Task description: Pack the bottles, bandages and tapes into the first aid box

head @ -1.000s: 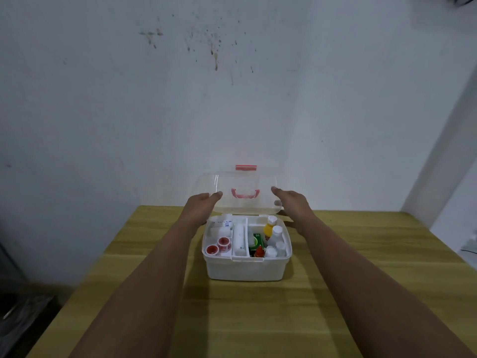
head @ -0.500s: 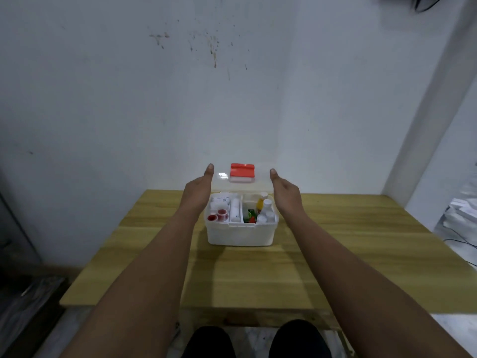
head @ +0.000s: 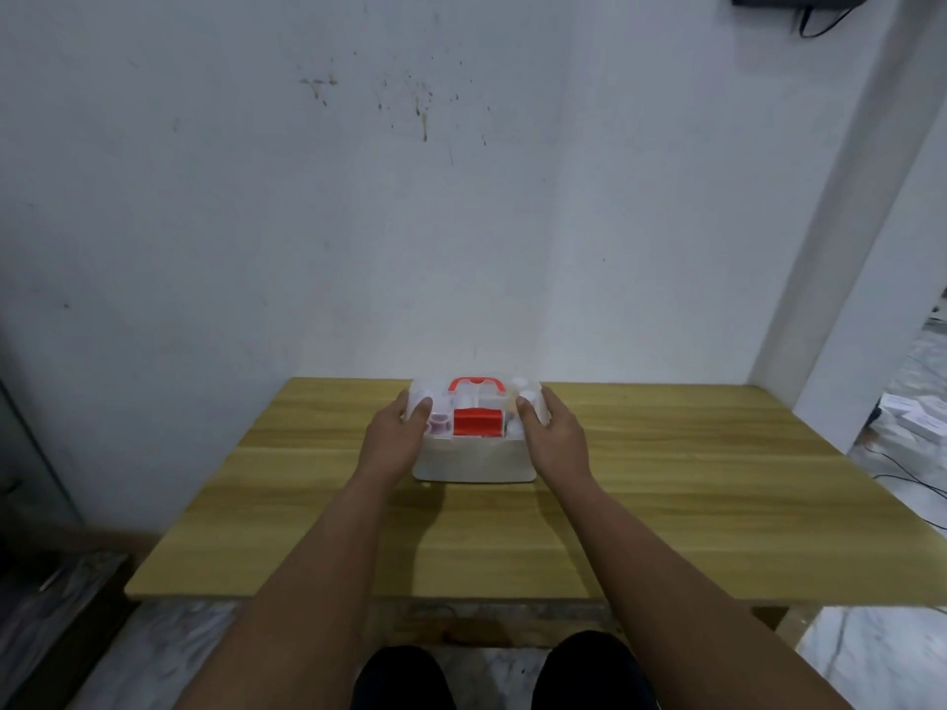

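A white first aid box [head: 474, 463] stands at the far middle of the wooden table [head: 666, 504]. Its clear lid [head: 476, 402] lies down over the box, with a red handle [head: 476, 386] on top and a red latch [head: 477, 421] at the front. Tape rolls and bottle caps show dimly through the lid. My left hand [head: 397, 435] presses on the lid's left end, thumb on top. My right hand [head: 553, 435] presses on the lid's right end in the same way.
The table stands against a white wall [head: 461, 222]. A wall corner [head: 840, 299] rises at the right, with cables and white boxes [head: 917, 417] on the floor beyond. My knees [head: 502, 673] show below the table's near edge.
The clear lid has swung down from upright onto the box. Both hands came down with it onto its ends. The camera has pulled back and sits higher.
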The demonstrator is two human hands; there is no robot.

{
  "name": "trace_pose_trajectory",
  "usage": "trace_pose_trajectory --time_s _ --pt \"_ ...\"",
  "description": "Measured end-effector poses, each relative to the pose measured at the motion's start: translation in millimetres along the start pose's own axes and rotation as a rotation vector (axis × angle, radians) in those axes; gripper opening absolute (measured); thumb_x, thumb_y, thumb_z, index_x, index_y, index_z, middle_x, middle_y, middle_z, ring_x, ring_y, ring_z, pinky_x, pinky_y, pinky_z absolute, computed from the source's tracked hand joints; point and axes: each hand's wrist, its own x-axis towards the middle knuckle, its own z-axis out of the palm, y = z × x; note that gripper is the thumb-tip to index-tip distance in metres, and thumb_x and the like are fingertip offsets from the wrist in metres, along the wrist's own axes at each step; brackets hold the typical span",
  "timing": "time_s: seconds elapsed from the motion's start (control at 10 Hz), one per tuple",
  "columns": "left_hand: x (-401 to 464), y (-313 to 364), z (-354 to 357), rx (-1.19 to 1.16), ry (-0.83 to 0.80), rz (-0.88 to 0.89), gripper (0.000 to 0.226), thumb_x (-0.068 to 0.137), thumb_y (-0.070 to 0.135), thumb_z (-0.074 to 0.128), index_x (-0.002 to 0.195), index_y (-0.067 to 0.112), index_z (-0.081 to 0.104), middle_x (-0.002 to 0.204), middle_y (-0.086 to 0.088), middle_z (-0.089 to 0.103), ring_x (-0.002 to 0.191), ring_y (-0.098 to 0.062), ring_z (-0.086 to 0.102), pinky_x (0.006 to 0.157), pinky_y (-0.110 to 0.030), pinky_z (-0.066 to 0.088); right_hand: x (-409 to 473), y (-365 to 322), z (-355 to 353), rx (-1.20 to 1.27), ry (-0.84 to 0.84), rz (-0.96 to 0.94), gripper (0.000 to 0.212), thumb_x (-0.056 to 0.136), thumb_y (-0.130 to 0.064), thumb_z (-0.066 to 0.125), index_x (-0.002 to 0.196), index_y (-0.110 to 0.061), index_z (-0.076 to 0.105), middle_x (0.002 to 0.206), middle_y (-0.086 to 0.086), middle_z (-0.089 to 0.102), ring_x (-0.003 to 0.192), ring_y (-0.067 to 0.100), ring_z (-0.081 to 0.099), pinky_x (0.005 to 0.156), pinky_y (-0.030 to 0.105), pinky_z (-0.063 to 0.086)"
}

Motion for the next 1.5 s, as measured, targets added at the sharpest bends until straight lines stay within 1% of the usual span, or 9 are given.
trace_pose_trajectory --time_s 0.2,0.4,0.7,0.9,1.1,1.2,1.3,1.4,1.5 --pt "1.1 -8.7 1.9 -0.054 0.012 0.015 0.066 0.099 0.057 0.052 0.155 0.025 0.043 0.15 -0.003 0.055 0.13 -0.026 0.057 0.102 -0.044 0.051 1.9 3.8 15.5 0.028 0.024 -0.049 0.041 0.107 -0.034 0.048 0.146 -0.024 0.054 0.158 0.006 0.042 0.148 0.021 0.035 0.115 0.033 0.032" --pt "1.3 -7.3 4.9 -0.06 0.034 0.021 0.064 0.101 0.05 0.053 0.158 0.022 0.039 0.156 -0.005 0.047 0.138 -0.029 0.048 0.099 -0.039 0.046 0.4 2.4 16.8 -0.018 -0.01 -0.024 0.065 0.092 -0.064 0.058 0.148 -0.031 0.051 0.163 0.002 0.033 0.151 0.02 0.028 0.115 0.039 0.032" --pt "0.8 -6.0 0.1 -0.07 0.024 0.014 0.067 0.1 0.049 0.056 0.158 0.022 0.037 0.16 -0.005 0.043 0.141 -0.03 0.046 0.103 -0.042 0.046 -3.8 4.6 9.8 0.023 -0.081 -0.034 0.073 0.087 -0.052 0.073 0.152 -0.037 0.042 0.166 -0.001 0.025 0.151 0.021 0.026 0.112 0.039 0.033" --pt "-7.5 -17.7 -7.9 0.0 -0.021 0.201 0.064 0.098 0.051 0.058 0.157 0.033 0.039 0.157 -0.002 0.047 0.134 -0.024 0.052 0.096 -0.034 0.052 -3.8 18.2 3.8 -0.062 -0.132 -0.113 0.09 0.079 -0.047 0.083 0.154 -0.04 0.034 0.167 0.0 0.021 0.153 0.022 0.021 0.119 0.05 0.033" --pt "-12.7 -24.3 -10.3 0.074 -0.1 0.22 0.073 0.095 0.049 0.063 0.16 0.041 0.028 0.155 -0.005 0.047 0.128 -0.026 0.056 0.073 -0.017 0.053 -4.6 28.0 3.8 -0.146 -0.119 -0.184 0.098 0.074 -0.059 0.083 0.154 -0.04 0.029 0.166 -0.003 0.023 0.153 0.021 0.021 0.119 0.05 0.035" --pt "-11.8 -24.6 -10.5 0.079 -0.086 0.213 0.074 0.095 0.048 0.063 0.16 0.042 0.027 0.154 -0.006 0.048 0.127 -0.027 0.057 0.073 -0.019 0.055 -3.4 28.7 5.2 -0.165 -0.118 -0.181 0.099 0.073 -0.06 0.083 0.153 -0.041 0.029 0.166 -0.004 0.023 0.152 0.022 0.023 0.117 0.051 0.036" --pt "-12.8 -24.9 -10.7 0.073 -0.099 0.211 0.075 0.094 0.05 0.064 0.159 0.043 0.028 0.153 -0.006 0.05 0.125 -0.027 0.058 0.081 -0.03 0.059 -4.1 27.4 5.5 -0.178 -0.118 -0.182 0.1 0.073 -0.06 0.083 0.154 -0.04 0.028 0.167 -0.003 0.021 0.152 0.024 0.023 0.117 0.052 0.036" --pt "-8.4 -19.9 -12.9 0.015 -0.115 0.213 0.076 0.093 0.05 0.067 0.159 0.041 0.031 0.149 -0.001 0.053 0.121 -0.021 0.059 0.084 -0.03 0.058 -0.4 27.7 3.3 -0.147 -0.15 -0.178 0.105 0.071 -0.064 0.083 0.156 -0.041 0.025 0.167 -0.004 0.02 0.152 0.022 0.023 0.118 0.049 0.035" --pt "-18.9 -28.0 -14.3 0.0 0.03 0.247 0.076 0.09 0.049 0.071 0.157 0.033 0.037 0.148 0.011 0.049 0.129 -0.014 0.052 0.098 -0.033 0.049 -4.0 28.1 -2.7 -0.012 -0.065 -0.161 0.102 0.073 -0.06 0.084 0.155 -0.04 0.026 0.163 -0.006 0.028 0.149 0.017 0.029 0.116 0.036 0.033"
